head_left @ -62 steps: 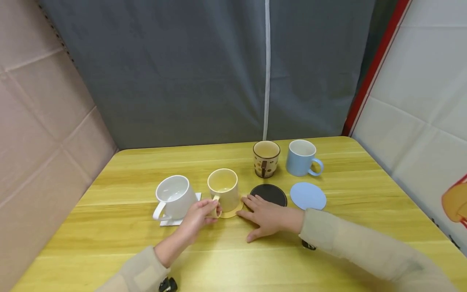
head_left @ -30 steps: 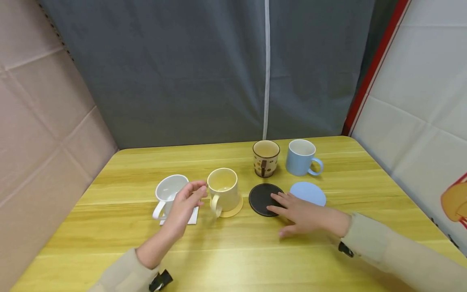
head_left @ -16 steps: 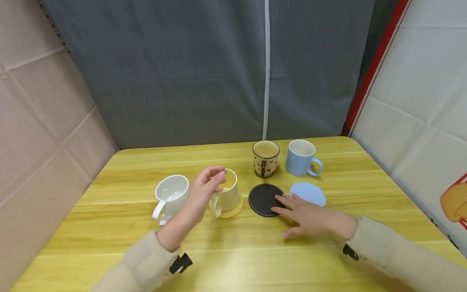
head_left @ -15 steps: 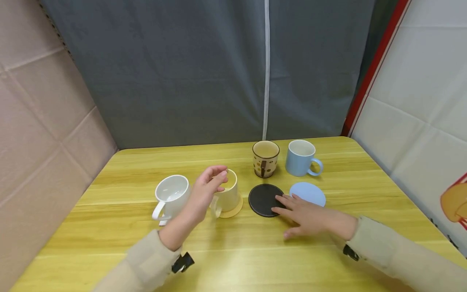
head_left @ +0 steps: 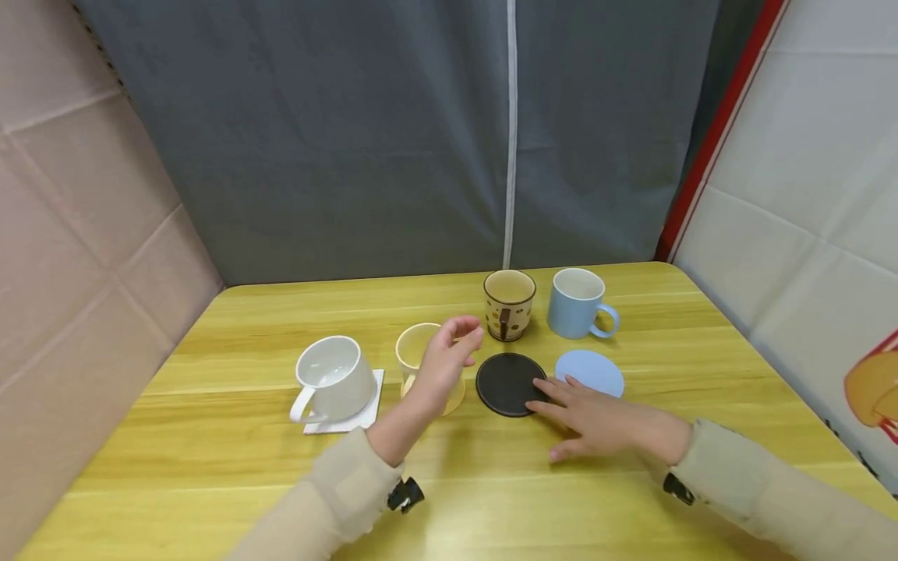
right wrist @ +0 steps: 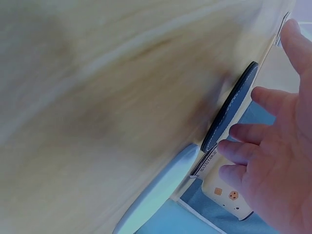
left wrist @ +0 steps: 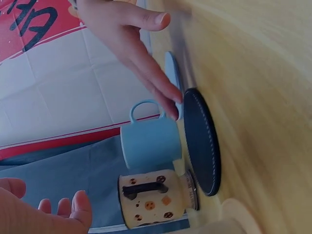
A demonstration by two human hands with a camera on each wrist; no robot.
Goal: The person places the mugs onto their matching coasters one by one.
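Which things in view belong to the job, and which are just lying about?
Likely the job:
white mug, sitting on white coaster
yellow mug, yellow coaster
patterned mug, black coaster
blue mug, blue coaster

Seemingly just backdrop and support:
grey curtain
creased white sheet
wooden table

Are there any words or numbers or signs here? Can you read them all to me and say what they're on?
None that I can read for sure.
Dark painted sign on the red part of the wall covering: cut off by the picture's edge, so I can't read it.
Tiny letters around the base of the patterned mug: too small and blurred.
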